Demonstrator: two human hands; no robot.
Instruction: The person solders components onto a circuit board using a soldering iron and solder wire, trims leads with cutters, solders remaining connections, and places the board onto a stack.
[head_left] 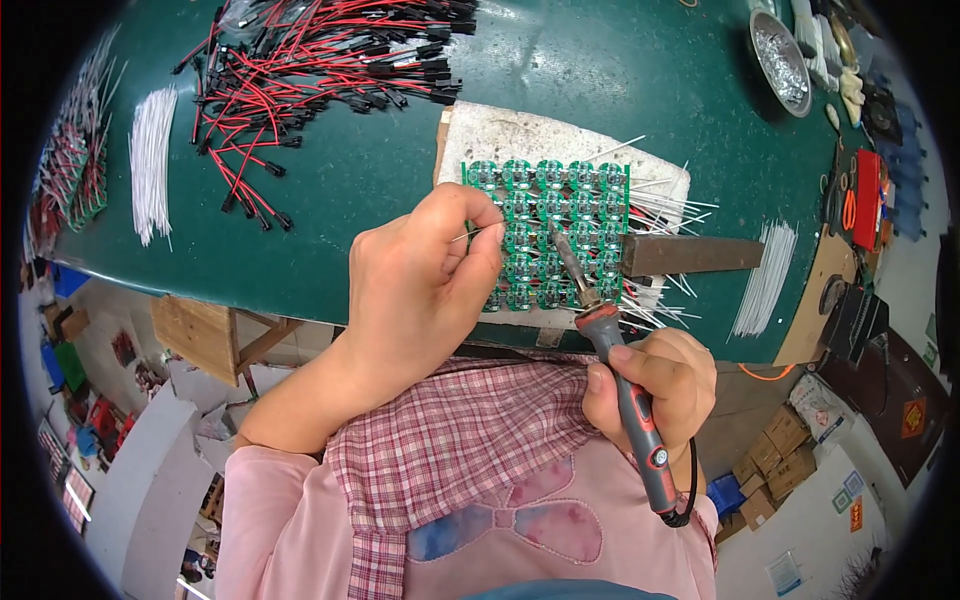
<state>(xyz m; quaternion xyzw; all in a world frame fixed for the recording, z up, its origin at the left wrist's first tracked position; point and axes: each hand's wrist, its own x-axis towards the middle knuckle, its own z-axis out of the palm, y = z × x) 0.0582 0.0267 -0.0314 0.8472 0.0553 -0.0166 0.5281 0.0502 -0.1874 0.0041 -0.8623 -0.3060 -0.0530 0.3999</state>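
1 tapered soldering iron (pixel 601 324), gridded circuit panel (pixel 526 240)

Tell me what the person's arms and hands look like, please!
The left hand and right hand wear no gloves, and no rings show. The left forearm is bare too. The left sleeve is plain pink and stops near the elbow.

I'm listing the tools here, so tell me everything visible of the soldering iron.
The soldering iron has a grey, plastic-looking handle with orange-red accents, a metal collar and a tapered metal tip. A black cord leaves its rear end. Held in the right-hand grip, it slants away from the person and leftward, tip over the green circuit board panel; whether they touch, I cannot tell.
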